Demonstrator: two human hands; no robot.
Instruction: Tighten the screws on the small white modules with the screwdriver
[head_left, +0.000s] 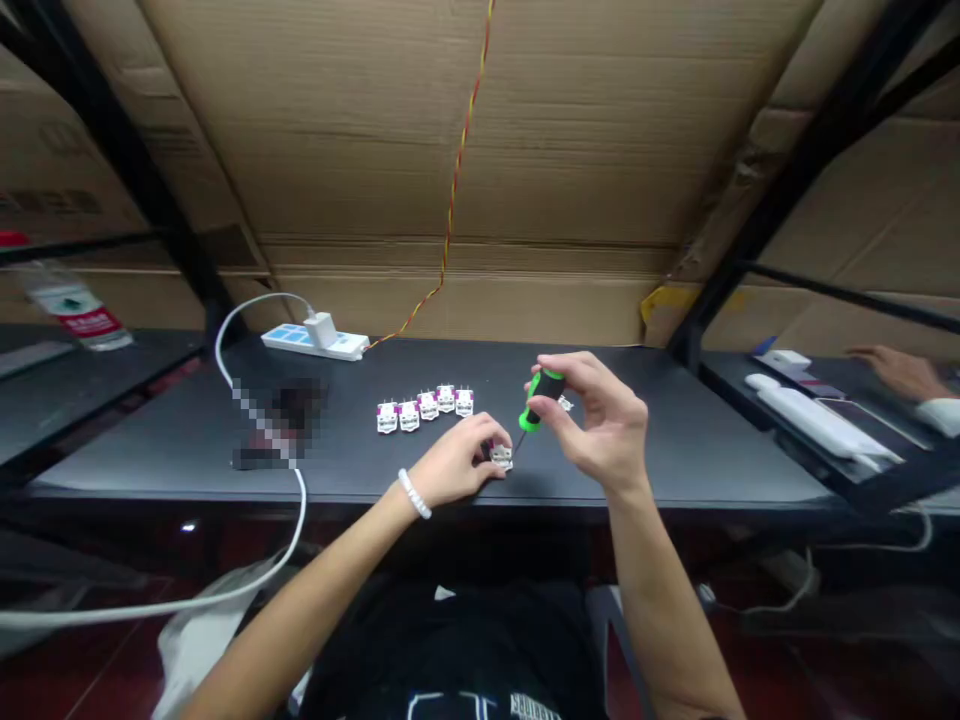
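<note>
My left hand [466, 455] rests on the dark tabletop, its fingers closed on a small white part [501, 457] like the others in the row. In my right hand [600, 415] is a green and black screwdriver [541, 398], pinched at the handle. Its shaft slants down to the left, with the tip at or close to the white part; contact cannot be made out. Several small white and purple parts [427, 404] with metal prongs stand in a row beyond my left hand. Behind my right fingers lie small pale pieces [565, 403], partly hidden.
A white power strip [345, 346] with a plugged-in adapter lies at the back left, trailing a white cable [301, 500]. A twisted red-yellow cord [454, 190] rises along the cardboard. Black frame posts flank the table [712, 440]. Another person's hand [900, 372] is at the right.
</note>
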